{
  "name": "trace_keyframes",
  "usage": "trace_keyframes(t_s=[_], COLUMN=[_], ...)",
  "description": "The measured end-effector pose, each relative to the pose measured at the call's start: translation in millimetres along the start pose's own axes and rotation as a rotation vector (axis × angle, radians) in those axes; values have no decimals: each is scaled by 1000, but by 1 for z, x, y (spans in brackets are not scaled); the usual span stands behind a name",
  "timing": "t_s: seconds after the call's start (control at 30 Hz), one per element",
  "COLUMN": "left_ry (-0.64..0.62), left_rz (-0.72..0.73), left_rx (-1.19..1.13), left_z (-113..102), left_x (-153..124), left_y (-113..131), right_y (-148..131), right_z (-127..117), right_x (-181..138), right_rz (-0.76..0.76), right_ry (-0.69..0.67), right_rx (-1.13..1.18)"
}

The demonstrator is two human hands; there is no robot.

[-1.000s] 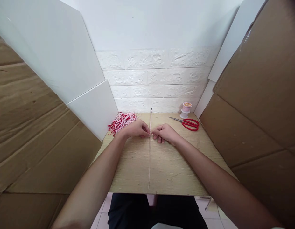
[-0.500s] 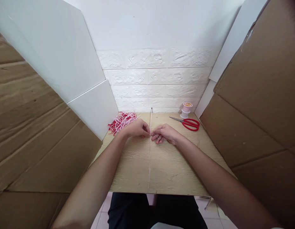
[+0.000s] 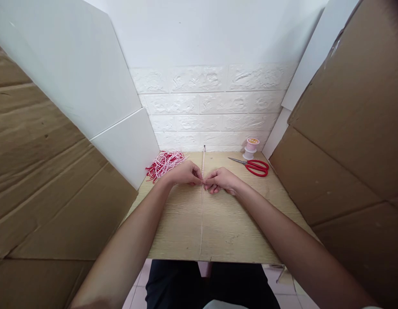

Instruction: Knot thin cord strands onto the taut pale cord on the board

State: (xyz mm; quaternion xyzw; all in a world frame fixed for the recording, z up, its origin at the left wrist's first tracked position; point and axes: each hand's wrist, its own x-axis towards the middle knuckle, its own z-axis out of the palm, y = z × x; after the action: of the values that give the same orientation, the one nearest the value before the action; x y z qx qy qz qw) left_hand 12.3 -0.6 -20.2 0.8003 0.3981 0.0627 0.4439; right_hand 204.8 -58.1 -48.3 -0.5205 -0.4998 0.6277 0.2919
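Note:
A pale cord (image 3: 202,219) runs from a small dark hook (image 3: 204,147) at the back of the table down toward the front edge. Its upper stretch, a braided cord (image 3: 203,162), looks thicker than the tail. My left hand (image 3: 188,173) pinches at the lower end of the braid with thumb and forefinger. Right beside it, my right hand (image 3: 220,180) is closed, thumb against fingers, on a thin pale thread (image 3: 207,189) that loops below the fingertips. The two hands' fingertips nearly meet at the cord.
Red-handled scissors (image 3: 256,168) lie at the back right, before stacked thread spools (image 3: 251,148). A heap of red and white cords (image 3: 165,164) rests at the back left of the wooden table (image 3: 237,231). Cardboard panels (image 3: 350,163) stand at both sides, with a white brick-patterned wall (image 3: 214,103) behind.
My right hand's fingertips have moved slightly left to the cord and closed together. The thread that stretched across its fingers now hangs as a small loop. My left hand stays in place.

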Motion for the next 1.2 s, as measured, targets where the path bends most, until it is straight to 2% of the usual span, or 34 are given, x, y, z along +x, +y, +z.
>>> trace_keyframes(t_s=[0.37,0.53,0.63,0.77,0.87,1.03,1.2], left_ry=[-7,-51,-52,1,-48,-96,-122], left_rz=[-8,-14,-59,-211,-285,-291,-272], left_rx=[-19,-77,-167,-239,-275,-369,-358], left_z=[1,-4,-7,-6,-1,4,4], left_x=[2,-2,-5,-4,0,2,1], left_y=[-4,-1,1,2,3,4,6], right_y=[2,2,3,6,7,6,6], right_z=[1,1,1,0,0,-2,-5], right_x=[3,3,4,6,6,3,3], right_rz=[-1,-2,-10,-37,-55,-56,-47], right_ry=[5,12,8,-13,-16,-38,-53], right_rx=[-51,-71,-73,-79,-82,-70,-40])
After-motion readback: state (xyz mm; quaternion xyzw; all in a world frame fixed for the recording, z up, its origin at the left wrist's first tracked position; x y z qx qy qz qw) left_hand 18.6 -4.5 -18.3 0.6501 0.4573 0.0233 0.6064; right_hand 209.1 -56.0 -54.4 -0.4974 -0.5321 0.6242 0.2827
